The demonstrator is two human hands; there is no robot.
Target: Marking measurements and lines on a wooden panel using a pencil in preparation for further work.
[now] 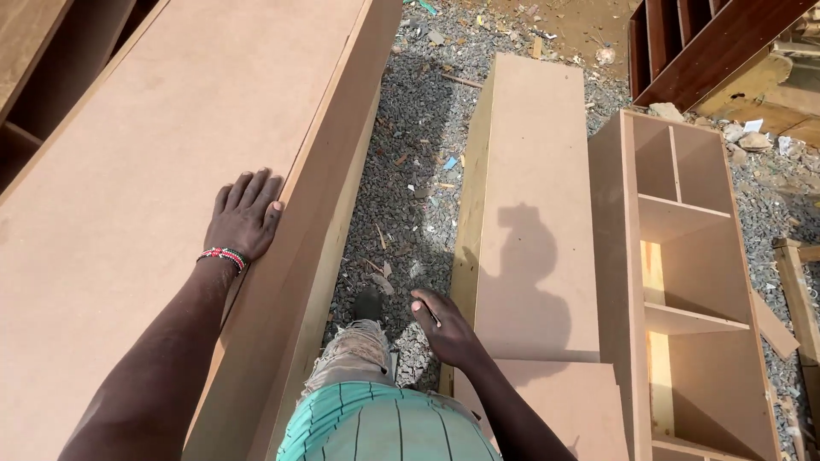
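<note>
My left hand lies flat, fingers together, on the top of a large brown fibreboard panel, close to its right edge; a beaded bracelet circles the wrist. My right hand hangs lower beside the near left edge of a long fibreboard box and pinches a thin dark pencil-like stick. My leg in torn jeans and a dark shoe stand on the gravel between the two boards.
Grey gravel strewn with wood scraps covers the ground. An open shelved cabinet carcass lies on its back at right. A dark brown wooden unit stands at top right. Loose planks lie at the far right.
</note>
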